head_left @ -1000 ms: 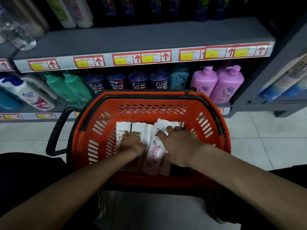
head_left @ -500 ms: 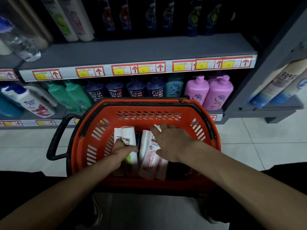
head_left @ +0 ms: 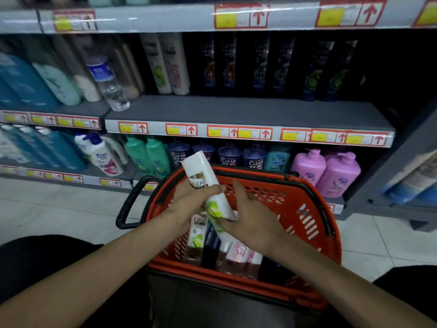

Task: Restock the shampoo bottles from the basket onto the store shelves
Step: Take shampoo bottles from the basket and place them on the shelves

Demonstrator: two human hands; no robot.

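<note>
An orange basket (head_left: 307, 209) stands on the floor in front of the shelves. My left hand (head_left: 189, 197) grips a white CLEAR shampoo bottle (head_left: 201, 171) with a green leaf label and holds it above the basket, tilted, cap end up. My right hand (head_left: 250, 221) is beside the bottle's lower end with its fingers spread, fingertips touching the bottle. Several more bottles (head_left: 198, 235) lie in the basket, white ones with green and pink labels and a dark one. Two white bottles (head_left: 165, 62) of the same kind stand on the middle shelf (head_left: 236, 110).
Dark CLEAR bottles (head_left: 236, 65) fill the middle shelf to the right. A clear water bottle (head_left: 108, 84) stands at its left end. The lower shelf holds green, dark blue and pink pump bottles (head_left: 335, 171). A grey side rack (head_left: 390, 185) juts out at right. The floor is tiled.
My left hand has lifted a white CLEAR bottle out of the basket. My right hand has come off the bottles in the basket and opened beside it. The view has tilted up.
</note>
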